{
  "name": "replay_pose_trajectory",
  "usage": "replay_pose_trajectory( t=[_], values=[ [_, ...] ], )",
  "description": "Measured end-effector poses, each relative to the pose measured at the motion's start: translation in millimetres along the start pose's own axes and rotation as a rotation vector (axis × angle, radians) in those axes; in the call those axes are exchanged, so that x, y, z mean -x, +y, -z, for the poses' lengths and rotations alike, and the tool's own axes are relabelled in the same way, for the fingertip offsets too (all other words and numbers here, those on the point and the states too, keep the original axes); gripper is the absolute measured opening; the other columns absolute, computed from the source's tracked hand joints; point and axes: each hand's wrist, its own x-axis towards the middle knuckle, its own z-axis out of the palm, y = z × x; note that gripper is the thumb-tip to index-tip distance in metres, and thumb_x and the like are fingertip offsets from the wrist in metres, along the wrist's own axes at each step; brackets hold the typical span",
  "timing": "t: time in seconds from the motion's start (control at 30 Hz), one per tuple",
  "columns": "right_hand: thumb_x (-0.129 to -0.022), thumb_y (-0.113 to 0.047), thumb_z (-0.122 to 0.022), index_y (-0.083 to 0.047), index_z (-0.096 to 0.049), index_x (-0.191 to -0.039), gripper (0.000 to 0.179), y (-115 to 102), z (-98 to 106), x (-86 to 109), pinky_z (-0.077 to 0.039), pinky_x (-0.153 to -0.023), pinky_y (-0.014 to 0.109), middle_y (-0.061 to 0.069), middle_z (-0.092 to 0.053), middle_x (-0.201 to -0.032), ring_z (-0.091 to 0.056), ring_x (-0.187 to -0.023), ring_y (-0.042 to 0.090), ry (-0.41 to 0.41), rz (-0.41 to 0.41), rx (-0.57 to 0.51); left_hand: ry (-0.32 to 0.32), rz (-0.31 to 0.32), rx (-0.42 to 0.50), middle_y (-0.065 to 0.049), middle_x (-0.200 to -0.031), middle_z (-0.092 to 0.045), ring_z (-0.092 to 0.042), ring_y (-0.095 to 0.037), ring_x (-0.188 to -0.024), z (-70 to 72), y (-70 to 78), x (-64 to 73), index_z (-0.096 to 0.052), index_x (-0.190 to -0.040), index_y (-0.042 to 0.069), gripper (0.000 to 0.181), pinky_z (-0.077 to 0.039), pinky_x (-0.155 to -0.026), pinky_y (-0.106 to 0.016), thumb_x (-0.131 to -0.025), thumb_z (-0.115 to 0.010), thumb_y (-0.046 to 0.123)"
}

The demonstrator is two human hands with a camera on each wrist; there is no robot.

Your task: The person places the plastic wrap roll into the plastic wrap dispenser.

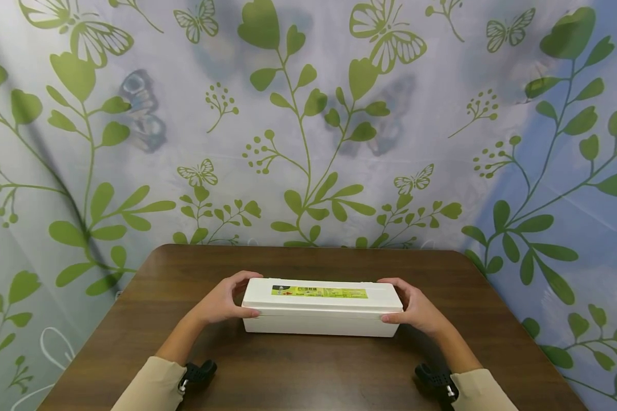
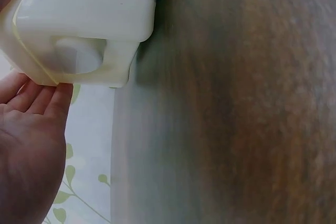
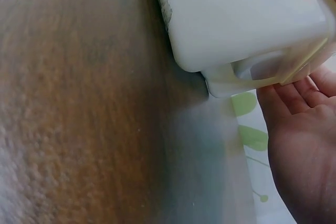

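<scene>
A long white cling film box (image 1: pixel 321 325) with a yellow-green printed label lies crosswise on the brown table, its lid down. At its left end my left hand (image 1: pixel 225 299) grips it, thumb on the front face and fingers behind. My right hand (image 1: pixel 419 308) holds the right end the same way. In the left wrist view a rounded white end (image 2: pixel 79 56) shows in a recess of the box's side. From the right wrist, the right hand's fingers (image 3: pixel 294 95) press against the back of the box (image 3: pixel 247 19), whose lower corner looks scuffed.
The dark wooden table (image 1: pixel 308 371) extends around the box, with its far edge close to a hanging cloth (image 1: pixel 308 142) printed with green leaves and butterflies. Black wrist straps (image 1: pixel 197 374) sit by both beige sleeves (image 1: pixel 151 388).
</scene>
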Motion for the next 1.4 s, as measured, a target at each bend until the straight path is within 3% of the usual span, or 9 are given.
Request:
replay_pose_trajectory(
  t=[0.53, 0.7, 1.0, 1.27, 1.4],
  values=[
    [-0.08, -0.005, -0.085, -0.003, -0.045, -0.146, 0.077, 1.8, 2.2, 3.0, -0.061, -0.08, 0.036, 0.013, -0.06, -0.129, -0.066, -0.103, 0.015, 0.01, -0.023, 0.016, -0.019, 0.046, -0.027, -0.002, -0.135, -0.061, -0.058, -0.024, -0.125, -0.4, 6.0, 4.0, -0.055, -0.139, 0.016, 0.072, -0.046, -0.107, -0.026, -0.078, -0.09, 0.027],
    [-0.08, -0.005, -0.085, -0.003, -0.045, -0.146, 0.077, 2.3, 3.1, 3.8, -0.061, -0.079, 0.036, 0.013, -0.059, -0.129, -0.066, -0.102, 0.016, 0.009, -0.025, 0.019, 0.002, 0.033, -0.075, 0.001, -0.133, -0.062, -0.057, -0.021, -0.127, -0.4, 7.5, 4.9, -0.056, -0.137, 0.018, 0.072, -0.044, -0.112, -0.027, -0.076, -0.092, 0.032],
    [-0.079, -0.004, -0.085, -0.003, -0.045, -0.145, 0.078, 2.6, 3.2, 4.7, -0.061, -0.08, 0.036, 0.012, -0.06, -0.129, -0.066, -0.103, 0.016, 0.007, -0.021, 0.008, 0.0, 0.022, -0.062, 0.001, -0.135, -0.061, -0.057, -0.019, -0.127, -1.2, 10.4, 6.7, -0.056, -0.137, 0.017, 0.072, -0.042, -0.112, -0.024, -0.076, -0.092, 0.03],
    [-0.079, -0.006, -0.085, -0.004, -0.045, -0.145, 0.078, 3.5, 3.1, 5.0, -0.06, -0.082, 0.035, 0.013, -0.059, -0.13, -0.065, -0.104, 0.016, 0.008, -0.029, 0.015, -0.034, 0.054, -0.04, -0.006, -0.135, -0.061, -0.056, -0.028, -0.131, 0.4, 11.9, 7.2, -0.055, -0.138, 0.012, 0.07, -0.044, -0.114, -0.041, -0.079, -0.09, 0.026],
    [-0.079, -0.005, -0.085, -0.003, -0.044, -0.146, 0.078, 4.2, 4.5, 6.1, -0.06, -0.081, 0.035, 0.011, -0.059, -0.129, -0.065, -0.105, 0.015, 0.0, -0.021, 0.007, -0.047, 0.06, -0.012, -0.009, -0.136, -0.06, -0.056, -0.03, -0.129, 0.5, 10.7, 7.5, -0.053, -0.139, 0.01, 0.07, -0.047, -0.109, -0.031, -0.081, -0.088, 0.025]
  ],
)
